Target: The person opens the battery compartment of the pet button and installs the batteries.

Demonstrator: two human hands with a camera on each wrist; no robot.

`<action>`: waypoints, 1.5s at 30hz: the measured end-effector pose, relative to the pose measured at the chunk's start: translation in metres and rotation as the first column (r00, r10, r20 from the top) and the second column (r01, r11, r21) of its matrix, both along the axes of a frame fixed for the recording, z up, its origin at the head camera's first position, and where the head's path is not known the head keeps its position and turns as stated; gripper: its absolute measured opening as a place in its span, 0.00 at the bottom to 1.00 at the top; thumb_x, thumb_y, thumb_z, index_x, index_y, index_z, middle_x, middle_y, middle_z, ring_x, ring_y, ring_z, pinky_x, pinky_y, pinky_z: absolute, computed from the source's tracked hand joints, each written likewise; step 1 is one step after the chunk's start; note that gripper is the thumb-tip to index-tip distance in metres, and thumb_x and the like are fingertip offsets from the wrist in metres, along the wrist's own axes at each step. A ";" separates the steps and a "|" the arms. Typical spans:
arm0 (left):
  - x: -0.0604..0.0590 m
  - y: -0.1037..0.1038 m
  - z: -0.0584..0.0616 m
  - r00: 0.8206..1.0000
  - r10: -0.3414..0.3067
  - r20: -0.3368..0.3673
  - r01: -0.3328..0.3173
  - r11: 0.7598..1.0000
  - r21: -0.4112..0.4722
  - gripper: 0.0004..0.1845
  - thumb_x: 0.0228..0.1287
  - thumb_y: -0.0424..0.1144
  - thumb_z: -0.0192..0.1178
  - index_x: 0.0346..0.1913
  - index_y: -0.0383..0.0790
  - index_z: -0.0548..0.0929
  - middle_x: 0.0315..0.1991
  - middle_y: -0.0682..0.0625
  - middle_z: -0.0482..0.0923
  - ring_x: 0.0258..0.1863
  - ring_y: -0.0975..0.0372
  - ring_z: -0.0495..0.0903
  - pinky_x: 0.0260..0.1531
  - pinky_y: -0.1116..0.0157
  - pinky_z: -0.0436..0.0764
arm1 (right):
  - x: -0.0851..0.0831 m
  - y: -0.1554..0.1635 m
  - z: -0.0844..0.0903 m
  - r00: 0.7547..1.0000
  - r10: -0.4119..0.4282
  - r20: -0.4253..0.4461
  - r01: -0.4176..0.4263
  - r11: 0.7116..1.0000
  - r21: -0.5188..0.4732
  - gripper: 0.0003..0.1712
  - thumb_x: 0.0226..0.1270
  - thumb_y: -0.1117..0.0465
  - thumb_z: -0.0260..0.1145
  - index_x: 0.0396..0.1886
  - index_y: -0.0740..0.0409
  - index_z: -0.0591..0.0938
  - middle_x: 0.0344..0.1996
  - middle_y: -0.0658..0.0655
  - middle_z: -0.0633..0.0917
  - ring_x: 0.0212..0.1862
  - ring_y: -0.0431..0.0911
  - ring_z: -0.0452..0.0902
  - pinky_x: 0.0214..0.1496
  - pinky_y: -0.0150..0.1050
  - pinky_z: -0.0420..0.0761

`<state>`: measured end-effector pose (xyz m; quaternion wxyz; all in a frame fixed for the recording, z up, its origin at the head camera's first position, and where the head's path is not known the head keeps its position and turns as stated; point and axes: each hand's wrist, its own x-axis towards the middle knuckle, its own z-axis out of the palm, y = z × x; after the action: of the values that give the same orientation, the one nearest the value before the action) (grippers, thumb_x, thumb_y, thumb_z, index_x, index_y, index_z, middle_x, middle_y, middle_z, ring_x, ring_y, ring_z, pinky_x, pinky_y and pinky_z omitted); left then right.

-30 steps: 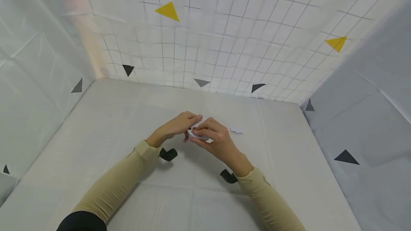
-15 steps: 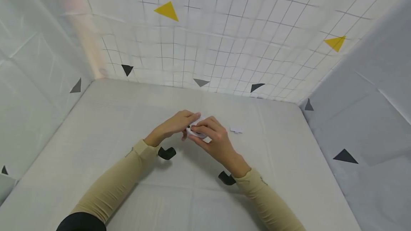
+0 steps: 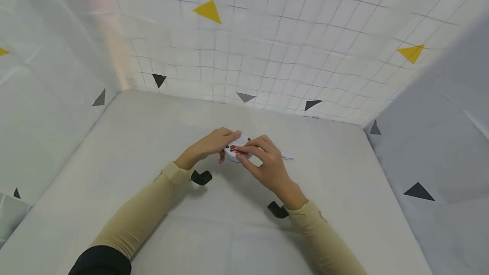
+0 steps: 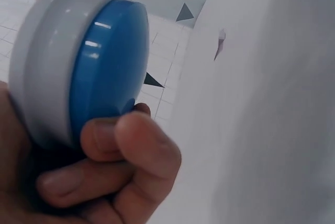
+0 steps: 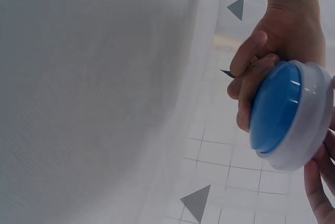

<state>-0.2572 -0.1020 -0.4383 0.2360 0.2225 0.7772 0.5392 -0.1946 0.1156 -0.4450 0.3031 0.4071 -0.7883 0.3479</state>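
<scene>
My left hand (image 3: 214, 142) grips a round white push-button device (image 3: 240, 140), its back with a dotted grille turned up towards the head. In the left wrist view its blue dome (image 4: 112, 62) faces away from the palm, and the fingers curl round it. At least one red battery (image 3: 235, 149) lies in the recess in the back. The right hand (image 3: 269, 162) has its fingertips on the battery's right end and its thumb by the device's rim; whether they pinch the battery cannot be seen. In the right wrist view they reach to the white housing (image 5: 309, 124).
A small flat white piece (image 3: 289, 157) lies on the white table (image 3: 183, 241), partly behind the right hand. Sheeted walls with triangular markers enclose the table on the left, right and back. A black elbow-shaped part (image 3: 201, 178) sits by the left wrist, with another (image 3: 277, 210) by the right.
The right fingers have drawn back to the right, uncovering the red battery they covered before. The left hand keeps its grip on the device. The head view has shifted slightly.
</scene>
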 end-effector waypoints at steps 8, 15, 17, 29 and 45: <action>-0.002 -0.002 0.000 1.000 0.005 -0.008 -0.005 0.999 -0.032 0.27 0.87 0.53 0.43 0.49 0.33 0.85 0.24 0.50 0.79 0.15 0.61 0.75 0.20 0.53 0.82 | -0.006 0.006 -0.002 0.997 -0.042 0.064 0.040 0.998 0.043 0.08 0.67 0.64 0.77 0.44 0.59 0.91 0.41 0.54 0.87 0.46 0.47 0.79 0.45 0.38 0.84; -0.002 0.004 -0.001 1.000 0.006 0.004 -0.006 1.000 -0.022 0.27 0.87 0.54 0.44 0.48 0.35 0.85 0.24 0.50 0.79 0.16 0.60 0.74 0.20 0.55 0.82 | -0.010 0.020 0.002 0.994 -0.093 0.053 0.091 0.995 0.043 0.05 0.67 0.67 0.75 0.41 0.59 0.91 0.40 0.53 0.88 0.45 0.47 0.81 0.45 0.40 0.84; -0.002 0.004 -0.001 1.000 0.010 0.009 -0.010 1.000 -0.019 0.27 0.87 0.54 0.44 0.48 0.35 0.85 0.25 0.50 0.79 0.16 0.60 0.75 0.20 0.56 0.81 | -0.012 0.021 0.001 0.992 -0.117 0.045 0.115 0.992 0.045 0.04 0.67 0.67 0.75 0.41 0.60 0.91 0.40 0.54 0.88 0.44 0.48 0.81 0.45 0.40 0.84; -0.002 0.004 0.000 0.999 0.033 0.023 -0.032 0.999 -0.030 0.27 0.86 0.54 0.46 0.54 0.33 0.84 0.28 0.50 0.81 0.15 0.59 0.76 0.22 0.56 0.82 | -0.024 0.038 -0.011 0.889 -0.414 0.194 0.382 0.906 0.183 0.11 0.72 0.69 0.69 0.52 0.60 0.88 0.47 0.57 0.88 0.46 0.50 0.85 0.49 0.46 0.86; -0.001 0.005 -0.001 0.999 0.027 0.042 -0.026 0.999 -0.024 0.27 0.86 0.54 0.46 0.54 0.33 0.84 0.29 0.48 0.82 0.17 0.60 0.76 0.21 0.58 0.81 | -0.047 0.084 -0.035 0.704 -0.658 0.268 0.449 0.704 0.550 0.22 0.79 0.76 0.52 0.68 0.77 0.74 0.67 0.76 0.77 0.71 0.68 0.72 0.77 0.58 0.71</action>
<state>-0.2582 -0.0966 -0.4391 0.2478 0.1979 0.7813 0.5375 -0.2420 0.1996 -0.4803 0.1055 0.1095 -0.9797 0.1304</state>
